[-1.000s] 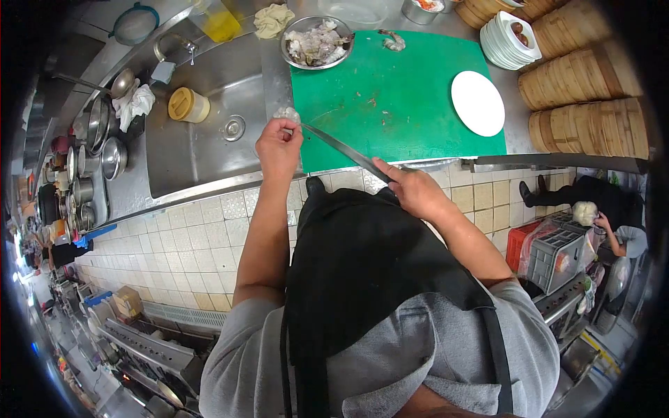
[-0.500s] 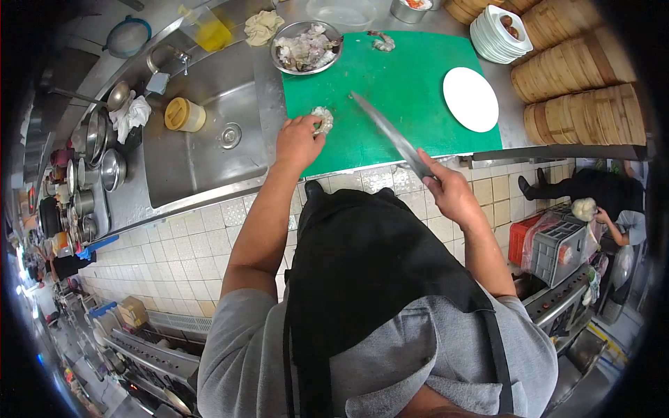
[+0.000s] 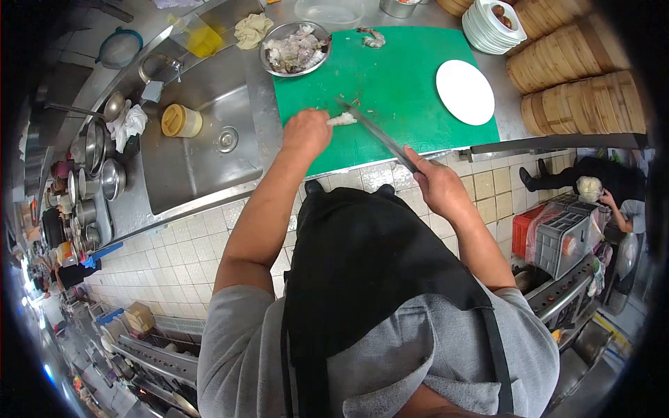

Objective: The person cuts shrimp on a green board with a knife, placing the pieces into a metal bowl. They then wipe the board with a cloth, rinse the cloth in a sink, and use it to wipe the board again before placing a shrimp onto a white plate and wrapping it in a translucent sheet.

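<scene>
My left hand [image 3: 307, 131] is closed round one end of a pale shrimp [image 3: 342, 120], which lies on the green cutting board [image 3: 411, 83]. In my right hand [image 3: 440, 182] is the handle of a long knife [image 3: 382, 136]. Its blade slants up and left over the board, with the tip just above the shrimp. Small dark scraps are scattered near the tip. Another shrimp [image 3: 372, 37] rests by the board's far edge. At the board's upper left corner stands a metal bowl [image 3: 265, 57] heaped with shrimp.
An oval white plate [image 3: 465, 92] sits at the board's right. Stacked white dishes [image 3: 488, 31] and bamboo steamers [image 3: 582, 104] stand farther right. To the left is a steel sink [image 3: 209, 167] with a yellow-lidded container [image 3: 182, 120]. Another person [image 3: 613, 188] holds a round pale item at far right.
The shrimp by my left hand went from curled to stretched out, pointing right. My left hand turned and closed on it. The knife shifted slightly left and down, its tip now by the shrimp.
</scene>
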Tool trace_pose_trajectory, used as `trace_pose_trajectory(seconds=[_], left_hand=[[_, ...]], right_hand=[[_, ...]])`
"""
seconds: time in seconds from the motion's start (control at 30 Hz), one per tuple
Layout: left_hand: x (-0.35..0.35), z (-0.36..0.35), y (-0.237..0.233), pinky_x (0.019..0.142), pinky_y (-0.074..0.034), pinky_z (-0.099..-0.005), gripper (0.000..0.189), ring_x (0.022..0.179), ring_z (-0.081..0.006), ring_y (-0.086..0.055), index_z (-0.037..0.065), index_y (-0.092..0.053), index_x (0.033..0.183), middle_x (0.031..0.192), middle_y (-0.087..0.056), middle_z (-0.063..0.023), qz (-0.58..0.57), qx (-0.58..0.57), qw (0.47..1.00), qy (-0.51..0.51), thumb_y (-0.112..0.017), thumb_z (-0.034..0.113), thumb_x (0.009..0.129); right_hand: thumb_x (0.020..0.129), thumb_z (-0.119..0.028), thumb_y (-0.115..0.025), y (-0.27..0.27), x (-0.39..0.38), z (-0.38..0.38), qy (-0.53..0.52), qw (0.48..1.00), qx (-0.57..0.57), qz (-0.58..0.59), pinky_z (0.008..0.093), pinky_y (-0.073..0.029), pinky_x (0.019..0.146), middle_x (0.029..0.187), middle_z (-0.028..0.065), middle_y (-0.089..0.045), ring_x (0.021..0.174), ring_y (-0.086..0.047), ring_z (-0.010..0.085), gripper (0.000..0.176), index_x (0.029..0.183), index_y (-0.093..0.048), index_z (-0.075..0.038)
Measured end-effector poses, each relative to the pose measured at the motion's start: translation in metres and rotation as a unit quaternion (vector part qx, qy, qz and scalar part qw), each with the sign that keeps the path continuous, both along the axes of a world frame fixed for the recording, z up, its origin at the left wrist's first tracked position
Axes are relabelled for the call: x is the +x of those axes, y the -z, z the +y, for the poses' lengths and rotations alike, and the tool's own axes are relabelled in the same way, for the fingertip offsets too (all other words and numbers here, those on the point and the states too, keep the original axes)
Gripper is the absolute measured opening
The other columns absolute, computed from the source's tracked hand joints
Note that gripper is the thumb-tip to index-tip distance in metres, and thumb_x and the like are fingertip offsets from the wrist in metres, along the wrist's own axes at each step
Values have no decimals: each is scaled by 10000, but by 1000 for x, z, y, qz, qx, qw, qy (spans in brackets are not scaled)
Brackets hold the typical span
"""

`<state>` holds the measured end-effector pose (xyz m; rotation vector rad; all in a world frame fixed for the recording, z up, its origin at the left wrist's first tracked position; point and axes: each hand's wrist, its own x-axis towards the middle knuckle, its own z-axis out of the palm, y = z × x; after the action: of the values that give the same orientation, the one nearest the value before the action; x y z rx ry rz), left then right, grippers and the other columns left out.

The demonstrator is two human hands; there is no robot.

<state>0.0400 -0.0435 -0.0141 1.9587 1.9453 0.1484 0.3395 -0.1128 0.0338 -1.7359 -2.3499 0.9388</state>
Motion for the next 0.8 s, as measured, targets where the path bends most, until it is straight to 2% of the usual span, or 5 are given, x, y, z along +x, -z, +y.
trace_pose_trajectory(seconds=[0.07,0.33,0.43,0.6,0.8], left_hand=[[1,-1,-1,880,-543,-466,228,969,-361,-681,98,-752,1049,1032,-707,-188,-2,3,1000,-8,-683,190,853],[9,7,-6,880,-544,-462,228,966,-370,-688,91,-764,1004,997,-723,-208,9,-38,999,-34,-696,231,838],[11,4,-12,865,-556,-484,213,983,-402,-684,28,-738,958,1051,-702,-229,-10,-43,999,-22,-612,169,860],[8,-3,14,824,-552,-472,174,908,-372,-680,76,-757,948,981,-701,-180,-20,64,998,-7,-694,192,834],[10,-9,14,805,-553,-473,168,886,-369,-680,79,-758,941,970,-695,-175,-32,61,997,-20,-704,190,828]], right_hand=[[936,-95,-591,2,1,-2,-9,998,61,21,510,-522,769,952,253,-655,860,-650,439,592,1490,-460,-255],[939,-77,-572,2,-3,-6,-21,999,32,-9,515,-509,769,921,238,-631,835,-630,450,603,1497,-449,-270],[939,-86,-574,3,-4,-6,-22,999,29,-29,516,-514,769,940,245,-636,842,-638,451,608,1499,-444,-282],[936,-88,-583,10,-20,4,-32,996,69,-41,512,-533,769,958,267,-636,843,-652,454,617,1501,-439,-291],[818,17,-548,16,-37,21,-60,988,142,-19,497,-559,683,934,240,-646,771,-681,414,711,1482,-474,-227]])
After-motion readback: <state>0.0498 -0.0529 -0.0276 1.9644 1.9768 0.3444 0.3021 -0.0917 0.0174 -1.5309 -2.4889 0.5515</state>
